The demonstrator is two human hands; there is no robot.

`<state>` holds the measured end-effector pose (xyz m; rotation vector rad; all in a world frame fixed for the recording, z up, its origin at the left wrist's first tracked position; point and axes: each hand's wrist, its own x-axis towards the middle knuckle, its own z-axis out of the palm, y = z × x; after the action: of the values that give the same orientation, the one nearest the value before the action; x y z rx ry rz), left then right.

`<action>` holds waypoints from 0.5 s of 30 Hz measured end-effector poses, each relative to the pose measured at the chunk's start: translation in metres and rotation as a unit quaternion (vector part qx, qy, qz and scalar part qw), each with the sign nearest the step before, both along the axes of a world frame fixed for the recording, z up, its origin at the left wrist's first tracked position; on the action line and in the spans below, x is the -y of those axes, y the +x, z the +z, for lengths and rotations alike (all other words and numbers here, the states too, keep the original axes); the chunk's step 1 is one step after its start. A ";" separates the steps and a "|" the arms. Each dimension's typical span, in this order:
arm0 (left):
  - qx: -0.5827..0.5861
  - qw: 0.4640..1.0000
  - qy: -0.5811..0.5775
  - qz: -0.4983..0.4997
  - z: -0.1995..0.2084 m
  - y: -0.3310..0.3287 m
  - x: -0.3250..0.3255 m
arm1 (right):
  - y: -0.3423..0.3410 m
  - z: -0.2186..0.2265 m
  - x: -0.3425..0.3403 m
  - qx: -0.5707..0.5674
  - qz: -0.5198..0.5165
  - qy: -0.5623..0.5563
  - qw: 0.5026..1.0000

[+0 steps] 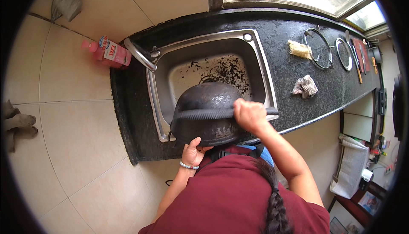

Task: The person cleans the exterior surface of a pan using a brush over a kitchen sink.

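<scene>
The person's left grip (194, 154) is closed on the rim of the dark wok (211, 93) at seven o'clock, thumb pointing up; I see the right grip (250, 115) wrapped round a dark ridged tool (204, 114) held across the wok, its forearm slanting in from four. The wok, underside up, tilts over the six o'clock edge of the sink (263, 70). From it, the basin opens toward one, the faucet (138, 55) stands past ten, and black tabletop (281, 72) stretches toward three
</scene>
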<state>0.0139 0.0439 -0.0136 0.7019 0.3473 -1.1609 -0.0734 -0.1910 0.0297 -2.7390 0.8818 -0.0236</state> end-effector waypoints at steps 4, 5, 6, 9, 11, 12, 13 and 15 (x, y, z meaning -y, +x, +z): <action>0.015 1.000 0.002 -0.008 -0.003 0.002 -0.003 | 0.007 0.017 0.002 -0.032 0.047 -0.016 0.998; 0.017 1.000 0.006 -0.003 -0.004 0.001 -0.004 | 0.008 0.020 -0.016 -0.029 0.069 0.008 0.997; 0.019 1.000 0.011 0.001 -0.006 -0.001 -0.005 | 0.011 0.029 -0.027 -0.047 0.124 0.036 0.991; 0.016 1.000 0.016 -0.004 0.000 0.000 -0.002 | 0.010 0.016 -0.009 -0.048 0.039 0.032 0.998; 0.020 1.000 0.001 -0.008 0.002 0.002 0.001 | 0.013 0.017 0.009 -0.003 0.017 0.017 1.000; 0.018 1.000 0.002 -0.007 0.003 0.001 -0.001 | 0.014 0.020 0.011 -0.006 0.017 0.017 1.000; 0.019 1.000 0.001 -0.009 0.002 0.003 0.001 | 0.018 0.028 0.002 -0.043 0.042 0.015 0.998; 0.019 1.000 0.007 -0.008 0.001 0.001 -0.001 | 0.017 0.031 -0.025 -0.047 0.130 0.020 0.990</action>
<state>0.0149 0.0449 -0.0123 0.7396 0.3176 -1.1603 -0.0565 -0.1664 0.0603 -2.8127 0.5343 0.1725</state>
